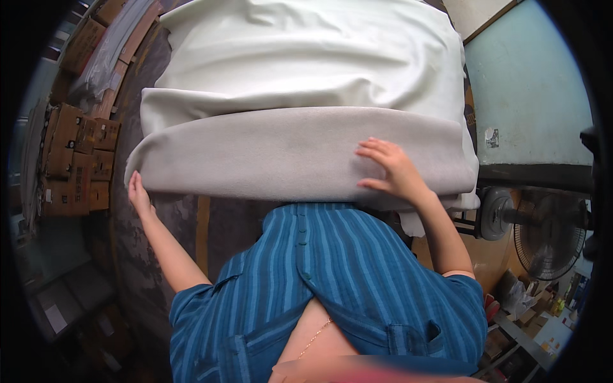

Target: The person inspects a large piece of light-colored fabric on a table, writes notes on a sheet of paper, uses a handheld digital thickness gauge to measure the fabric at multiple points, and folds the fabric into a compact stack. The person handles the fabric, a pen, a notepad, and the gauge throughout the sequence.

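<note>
A large white leather hide (pixel 306 64) lies in soft wrinkles over the work surface in front of me. Its near part is folded back, so a grey, suede-like underside (pixel 274 147) faces up in a long band. At the left end of this band, my left hand (pixel 140 196) has its fingers close together at the edge and grips it. My right hand (pixel 394 169) is over the right half of the grey band, fingers spread and curved, holding nothing. Whether its fingertips touch the surface I cannot tell.
Cardboard boxes (pixel 67 159) are stacked at the left, with a plastic-wrapped bundle (pixel 105 64) farther back. On the right stand a pale green panel (pixel 530 102) and a fan (pixel 549 239). A cluttered small table (pixel 552 335) is at the lower right.
</note>
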Motion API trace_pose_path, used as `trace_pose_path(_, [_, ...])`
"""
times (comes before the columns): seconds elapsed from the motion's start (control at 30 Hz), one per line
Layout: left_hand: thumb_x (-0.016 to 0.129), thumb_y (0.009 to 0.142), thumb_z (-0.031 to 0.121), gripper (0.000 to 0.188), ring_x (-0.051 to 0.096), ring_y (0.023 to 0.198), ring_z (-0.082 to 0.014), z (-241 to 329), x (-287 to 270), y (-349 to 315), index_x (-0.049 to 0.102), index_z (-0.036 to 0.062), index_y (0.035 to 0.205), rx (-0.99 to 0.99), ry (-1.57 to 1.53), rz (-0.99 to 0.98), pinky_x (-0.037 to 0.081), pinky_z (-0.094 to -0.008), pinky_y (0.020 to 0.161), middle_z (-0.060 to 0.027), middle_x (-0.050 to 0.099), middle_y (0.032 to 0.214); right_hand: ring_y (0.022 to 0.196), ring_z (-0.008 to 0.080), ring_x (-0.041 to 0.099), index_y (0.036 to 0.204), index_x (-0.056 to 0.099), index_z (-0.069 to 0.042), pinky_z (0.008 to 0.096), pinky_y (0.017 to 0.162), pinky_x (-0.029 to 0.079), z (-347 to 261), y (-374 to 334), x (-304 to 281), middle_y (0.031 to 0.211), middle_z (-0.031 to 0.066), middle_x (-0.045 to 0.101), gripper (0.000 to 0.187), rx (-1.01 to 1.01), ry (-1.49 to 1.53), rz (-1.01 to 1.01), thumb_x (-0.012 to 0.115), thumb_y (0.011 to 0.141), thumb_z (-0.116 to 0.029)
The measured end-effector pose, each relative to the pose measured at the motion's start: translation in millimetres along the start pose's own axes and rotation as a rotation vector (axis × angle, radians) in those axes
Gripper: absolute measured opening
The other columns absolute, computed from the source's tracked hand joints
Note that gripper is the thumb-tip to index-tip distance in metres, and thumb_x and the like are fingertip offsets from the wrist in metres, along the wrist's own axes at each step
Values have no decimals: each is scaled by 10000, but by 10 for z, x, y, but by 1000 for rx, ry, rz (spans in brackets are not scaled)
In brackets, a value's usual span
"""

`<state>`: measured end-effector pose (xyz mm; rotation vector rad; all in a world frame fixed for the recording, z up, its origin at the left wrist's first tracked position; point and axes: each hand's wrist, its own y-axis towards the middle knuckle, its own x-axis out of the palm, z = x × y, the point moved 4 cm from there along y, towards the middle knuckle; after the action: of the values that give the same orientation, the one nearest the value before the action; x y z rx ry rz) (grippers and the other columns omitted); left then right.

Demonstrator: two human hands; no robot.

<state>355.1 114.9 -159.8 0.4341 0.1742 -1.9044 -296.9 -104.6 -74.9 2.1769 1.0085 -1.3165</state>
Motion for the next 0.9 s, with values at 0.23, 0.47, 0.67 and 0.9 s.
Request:
trace_pose_path(0.23, [429, 983, 582, 718, 423, 1351, -299, -1459, 371, -838, 409, 75, 1491, -1075, -615, 213, 366, -461, 1090, -86, 460, 1496, 1503, 373, 208, 1569, 245, -351, 636, 1175, 242, -111, -188, 613, 1652, 85, 176, 824, 77, -456, -143, 684, 883, -221])
trace_pose_path(0.47, [435, 981, 594, 736, 439, 1338, -302, -1497, 358, -431, 399, 68, 1495, -820, -640, 244, 379, -466, 1076, -101, 454, 1498, 1031, 286, 696, 1233, 660, -128, 382, 883, 555, -90, -68, 118, 1207, 96, 696, 336, 31, -147, -177, 561, 911, -145])
trace_pose_path(0.67, [440, 979, 604, 752, 452, 1326, -304, -1256, -454, -128, 391, 62, 1498, -530, -525, 288, 391, -469, 1064, -114, 449, 1499, 826, 311, 688, 1154, 710, -162, 402, 758, 539, -234, -612, -553, 930, 104, 724, 468, 178, 32, -231, 717, 717, 6])
trace_pose_path(0.9, [457, 999, 477, 546, 648, 1038, -456, -895, -1539, -216, 721, 19, 1135, -322, 580, 787, 491, -499, 931, -259, 686, 1137, 790, 224, 737, 1147, 741, -123, 336, 760, 575, -47, -721, -606, 971, 125, 751, 463, 440, 283, -391, 747, 707, 21])
